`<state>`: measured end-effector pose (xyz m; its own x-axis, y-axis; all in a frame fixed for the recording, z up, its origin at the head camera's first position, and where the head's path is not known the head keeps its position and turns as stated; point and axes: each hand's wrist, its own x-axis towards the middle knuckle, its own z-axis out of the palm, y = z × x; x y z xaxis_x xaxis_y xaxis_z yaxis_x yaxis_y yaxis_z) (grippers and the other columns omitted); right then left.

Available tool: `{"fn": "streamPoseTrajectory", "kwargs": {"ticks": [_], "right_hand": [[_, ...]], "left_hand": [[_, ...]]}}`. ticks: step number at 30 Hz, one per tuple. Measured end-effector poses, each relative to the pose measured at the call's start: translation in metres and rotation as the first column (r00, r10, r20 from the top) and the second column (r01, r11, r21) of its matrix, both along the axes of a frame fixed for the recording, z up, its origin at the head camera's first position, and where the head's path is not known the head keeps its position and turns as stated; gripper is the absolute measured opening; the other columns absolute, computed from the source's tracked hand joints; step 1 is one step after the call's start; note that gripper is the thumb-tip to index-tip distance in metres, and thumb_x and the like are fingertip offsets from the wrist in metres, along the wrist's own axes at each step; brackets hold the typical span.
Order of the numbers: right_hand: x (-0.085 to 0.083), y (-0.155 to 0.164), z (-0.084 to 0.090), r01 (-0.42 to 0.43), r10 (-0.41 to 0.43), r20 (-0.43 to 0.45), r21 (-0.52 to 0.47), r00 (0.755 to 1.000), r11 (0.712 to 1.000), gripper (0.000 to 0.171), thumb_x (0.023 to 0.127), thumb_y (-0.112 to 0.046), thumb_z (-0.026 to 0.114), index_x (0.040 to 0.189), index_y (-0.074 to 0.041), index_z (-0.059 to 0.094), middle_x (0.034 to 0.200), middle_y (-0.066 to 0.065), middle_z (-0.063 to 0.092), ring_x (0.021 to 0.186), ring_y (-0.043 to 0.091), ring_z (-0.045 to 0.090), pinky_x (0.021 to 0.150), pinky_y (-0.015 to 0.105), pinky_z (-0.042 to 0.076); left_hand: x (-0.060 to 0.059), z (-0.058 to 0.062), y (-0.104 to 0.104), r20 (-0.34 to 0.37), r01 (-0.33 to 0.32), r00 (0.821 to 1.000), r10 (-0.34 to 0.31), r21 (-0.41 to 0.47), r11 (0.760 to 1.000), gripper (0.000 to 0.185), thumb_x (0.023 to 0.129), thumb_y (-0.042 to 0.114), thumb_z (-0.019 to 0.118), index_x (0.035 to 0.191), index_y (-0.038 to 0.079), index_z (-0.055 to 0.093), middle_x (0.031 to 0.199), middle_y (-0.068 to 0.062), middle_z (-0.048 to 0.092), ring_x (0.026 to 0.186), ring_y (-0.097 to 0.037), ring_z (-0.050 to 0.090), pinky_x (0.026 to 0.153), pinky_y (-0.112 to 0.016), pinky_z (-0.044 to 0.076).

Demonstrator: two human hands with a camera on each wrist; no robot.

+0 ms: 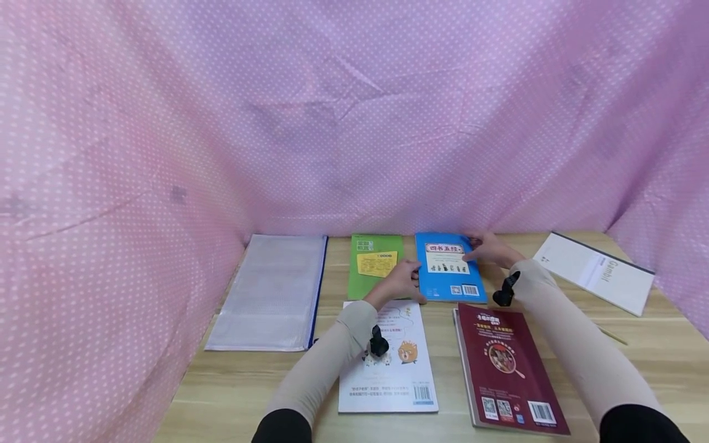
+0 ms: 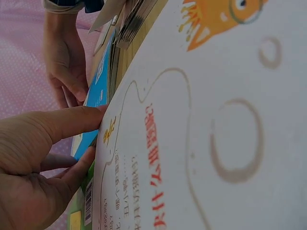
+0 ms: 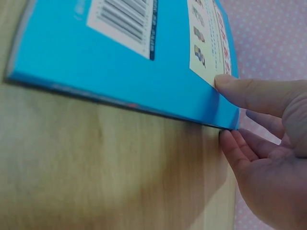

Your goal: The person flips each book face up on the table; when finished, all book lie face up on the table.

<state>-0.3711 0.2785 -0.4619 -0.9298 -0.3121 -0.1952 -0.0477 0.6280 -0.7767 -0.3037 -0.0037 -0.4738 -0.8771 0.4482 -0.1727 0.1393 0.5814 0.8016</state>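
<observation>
A blue book [image 1: 448, 277] lies flat at the back of the wooden table [image 1: 637, 344]. My left hand [image 1: 401, 282] is at its left edge. In the left wrist view the left hand [image 2: 43, 158] has its thumb over the blue book's [image 2: 98, 91] edge and fingers beneath it. My right hand [image 1: 490, 249] holds the far right corner. The right wrist view shows the right hand [image 3: 268, 143] with its thumb on the blue book's [image 3: 120, 62] cover and fingers at the edge below.
Beside the blue book lies a green book [image 1: 373, 264]. A white book [image 1: 396, 369] sits under my left forearm, a dark red book [image 1: 506, 363] under my right. A mesh zip pouch [image 1: 271, 289] lies at left, a white notebook [image 1: 595, 271] at right. Pink dotted cloth [image 1: 354, 123] walls the table.
</observation>
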Motion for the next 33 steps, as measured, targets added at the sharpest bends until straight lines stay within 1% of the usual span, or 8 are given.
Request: {"fn": "streamPoseTrajectory", "kwargs": {"ticks": [3,6,11,16,20,24,27,33], "right_hand": [[0.0009,0.0011,0.0006,0.001,-0.002,0.026,0.007,1.0,1.0,0.081,0.095,-0.011,0.07,0.159,0.003,0.023,0.158,0.037,0.028,0.146,0.054,0.026,0.12,0.067,0.025],[0.001,0.0013,0.0017,-0.005,0.005,0.049,0.005,0.999,1.0,0.082,0.095,-0.012,0.07,0.16,0.003,0.021,0.159,0.037,0.025,0.148,0.055,0.022,0.12,0.068,0.023],[0.0003,0.0022,0.0015,-0.006,0.007,0.067,-0.005,0.998,1.0,0.08,0.095,-0.011,0.07,0.159,0.002,0.025,0.161,0.036,0.022,0.15,0.055,0.017,0.121,0.069,0.019],[-0.001,0.0053,-0.0006,0.017,-0.019,0.085,0.022,0.996,1.0,0.081,0.095,-0.015,0.071,0.16,-0.001,0.025,0.162,0.034,0.023,0.151,0.054,0.018,0.122,0.067,0.018],[-0.004,0.0073,-0.0011,0.015,-0.018,0.087,0.032,0.996,0.999,0.082,0.095,-0.016,0.072,0.16,-0.002,0.025,0.162,0.034,0.024,0.15,0.053,0.018,0.122,0.067,0.018],[-0.0065,0.0066,0.0001,-0.01,0.008,0.079,0.031,0.997,0.999,0.083,0.094,-0.016,0.072,0.16,0.001,0.025,0.16,0.035,0.024,0.149,0.055,0.018,0.121,0.07,0.018],[-0.0074,0.0051,0.0012,-0.025,0.023,0.076,0.031,0.997,0.999,0.084,0.094,-0.016,0.073,0.159,0.003,0.024,0.161,0.036,0.022,0.149,0.056,0.017,0.12,0.071,0.017],[-0.0071,0.0044,0.0034,-0.019,0.016,0.097,0.026,0.995,1.0,0.084,0.094,-0.014,0.072,0.159,0.003,0.023,0.161,0.036,0.021,0.149,0.056,0.016,0.12,0.071,0.017]], "left_hand": [[0.0006,-0.0016,0.0008,0.008,-0.004,1.0,0.004,0.004,1.0,0.099,0.073,0.011,0.093,0.156,0.005,0.039,0.137,-0.009,0.049,0.117,-0.017,0.057,0.095,-0.023,0.055],[0.0014,-0.0019,0.0012,0.0,-0.003,1.0,0.003,-0.01,1.0,0.099,0.073,0.012,0.093,0.156,0.005,0.04,0.138,-0.009,0.049,0.117,-0.017,0.056,0.095,-0.023,0.054],[0.0021,0.0007,0.0029,-0.02,-0.005,1.0,0.004,-0.064,0.998,0.097,0.074,0.014,0.093,0.155,0.006,0.041,0.141,-0.008,0.047,0.118,-0.015,0.054,0.097,-0.023,0.053],[0.0017,0.0042,0.0051,-0.017,-0.005,1.0,0.004,-0.075,0.997,0.097,0.073,0.013,0.093,0.154,0.005,0.042,0.137,-0.007,0.048,0.113,-0.014,0.053,0.097,-0.022,0.053],[0.0009,0.006,0.0058,-0.018,-0.003,1.0,0.001,-0.082,0.997,0.096,0.072,0.013,0.094,0.153,0.004,0.044,0.134,-0.006,0.048,0.11,-0.013,0.052,0.095,-0.022,0.052],[0.0007,0.0068,0.006,-0.021,-0.005,1.0,0.003,-0.101,0.995,0.096,0.072,0.014,0.094,0.153,0.004,0.044,0.133,-0.005,0.048,0.11,-0.013,0.051,0.096,-0.022,0.052],[0.0012,0.0072,0.006,-0.022,-0.01,1.0,0.007,-0.116,0.993,0.096,0.072,0.014,0.094,0.153,0.004,0.044,0.134,-0.004,0.047,0.11,-0.013,0.051,0.097,-0.023,0.052],[0.0017,0.0076,0.0061,-0.043,0.0,0.999,-0.006,-0.148,0.989,0.095,0.073,0.015,0.093,0.153,0.003,0.044,0.138,-0.006,0.045,0.112,-0.014,0.05,0.099,-0.023,0.051]]}}
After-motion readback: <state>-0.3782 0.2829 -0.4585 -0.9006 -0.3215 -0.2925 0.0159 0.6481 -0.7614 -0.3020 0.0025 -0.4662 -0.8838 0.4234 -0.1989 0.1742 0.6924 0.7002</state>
